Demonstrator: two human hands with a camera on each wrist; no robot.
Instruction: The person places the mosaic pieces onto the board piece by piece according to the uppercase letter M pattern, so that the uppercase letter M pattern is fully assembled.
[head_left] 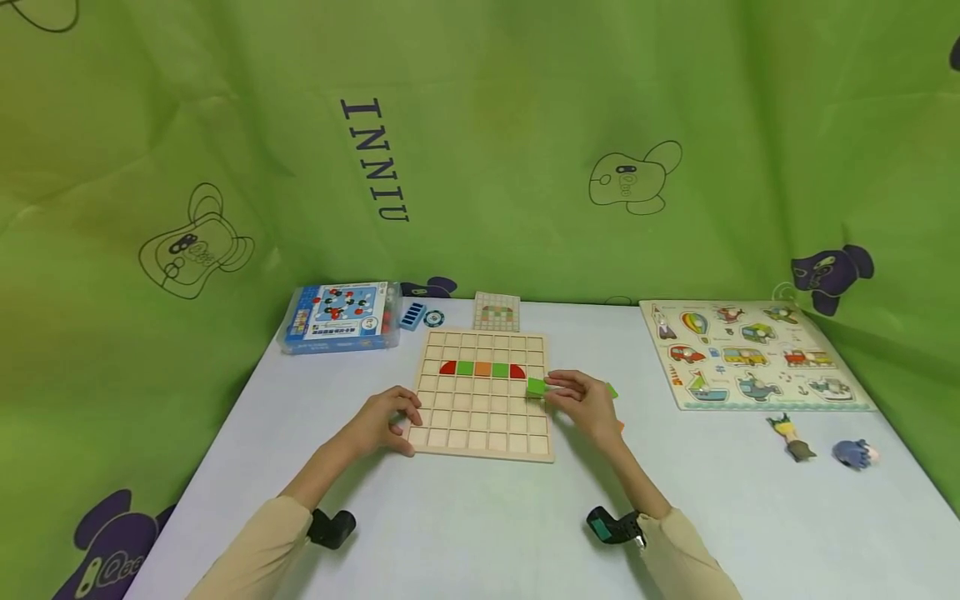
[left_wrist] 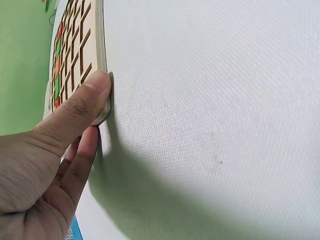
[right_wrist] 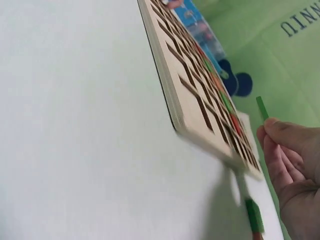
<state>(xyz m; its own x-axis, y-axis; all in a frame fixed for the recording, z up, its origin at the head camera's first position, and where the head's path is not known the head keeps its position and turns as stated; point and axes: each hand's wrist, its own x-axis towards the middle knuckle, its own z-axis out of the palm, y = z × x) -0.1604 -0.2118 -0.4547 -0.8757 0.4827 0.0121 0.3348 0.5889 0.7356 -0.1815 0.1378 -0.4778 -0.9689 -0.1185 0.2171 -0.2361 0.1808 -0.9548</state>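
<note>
A wooden grid board [head_left: 480, 437] lies on the white table. One row holds a red rounded tile [head_left: 448, 367], a green tile [head_left: 465, 368], an orange tile [head_left: 483, 369], another green tile [head_left: 500, 371] and a second red rounded tile [head_left: 517, 372]. My left hand [head_left: 378, 423] grips the board's near left corner, thumb and fingers on its edges, as the left wrist view shows. Between thumb and fingertips my right hand [head_left: 588, 408] pinches a green square tile [head_left: 536, 387] above the board's right side. In the right wrist view this tile [right_wrist: 262, 107] appears edge-on, raised off the board.
Beyond the right hand lie a loose green piece [head_left: 612, 390] and an orange piece [head_left: 621, 426], partly hidden. A pattern card [head_left: 497, 312] stands behind the board. A boxed set [head_left: 341, 317] sits back left; a picture puzzle [head_left: 750, 354] and two small figures [head_left: 791, 437] lie right.
</note>
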